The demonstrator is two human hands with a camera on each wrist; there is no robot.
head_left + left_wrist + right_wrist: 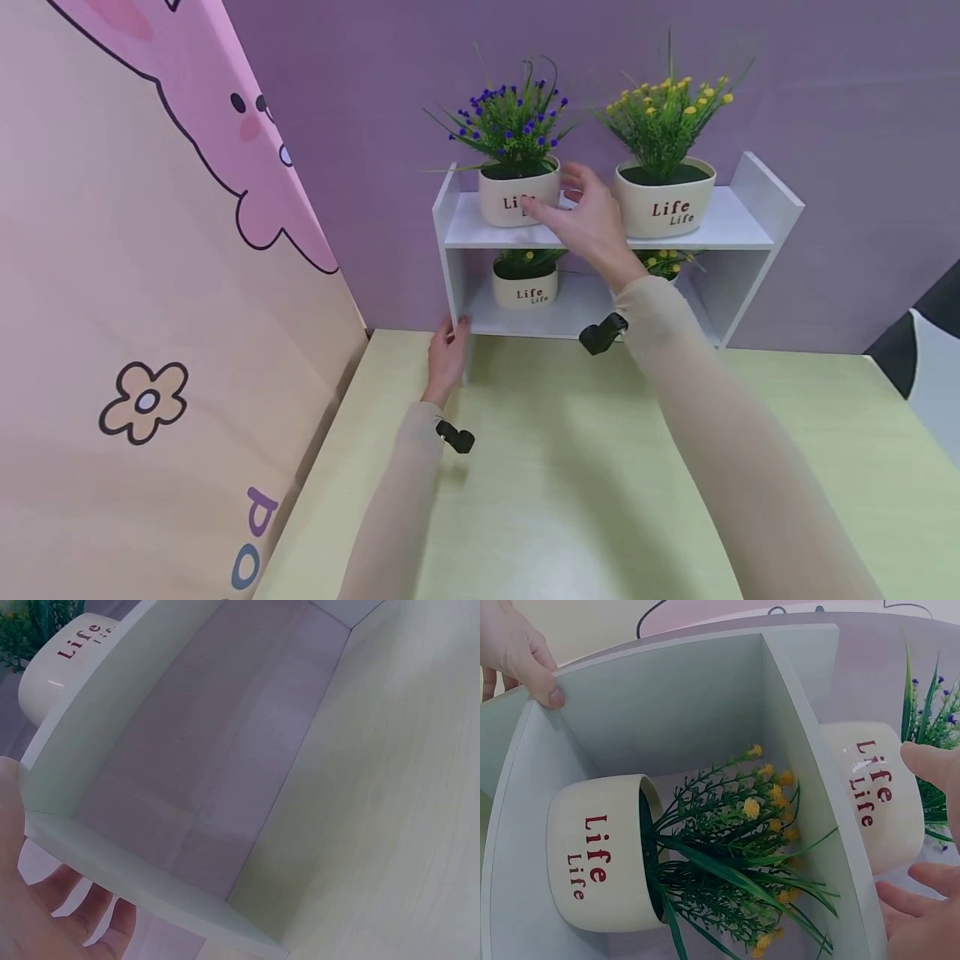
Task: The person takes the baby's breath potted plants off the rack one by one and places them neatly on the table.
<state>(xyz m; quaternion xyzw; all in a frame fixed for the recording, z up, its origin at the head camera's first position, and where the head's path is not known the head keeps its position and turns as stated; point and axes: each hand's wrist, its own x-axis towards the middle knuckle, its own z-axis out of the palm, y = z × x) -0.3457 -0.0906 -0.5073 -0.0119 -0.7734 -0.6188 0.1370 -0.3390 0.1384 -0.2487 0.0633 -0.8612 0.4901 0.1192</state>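
My right hand (588,221) is at the right end of a cream oval flowerpot (495,200) with blue-purple flowers, on the upper level of a white two-tier shelf (465,225). Its thumb lies across the pot's front lettering, and the other fingers curve round the pot's right side; the right wrist view shows the thumb (922,761) near the rim. My left hand (446,362) grips the shelf's left side panel low down. In the right wrist view the left thumb (547,690) presses the front edge, while the left fingers (82,907) lie outside the panel.
A yellow-flowered pot (667,208) stands on the upper level at right. Below are another pot (525,292) and a yellow-flowered one mostly hidden by my right arm. The shelf stands on a pale table (525,467) against a purple wall (360,150); a printed panel (187,292) borders the left.
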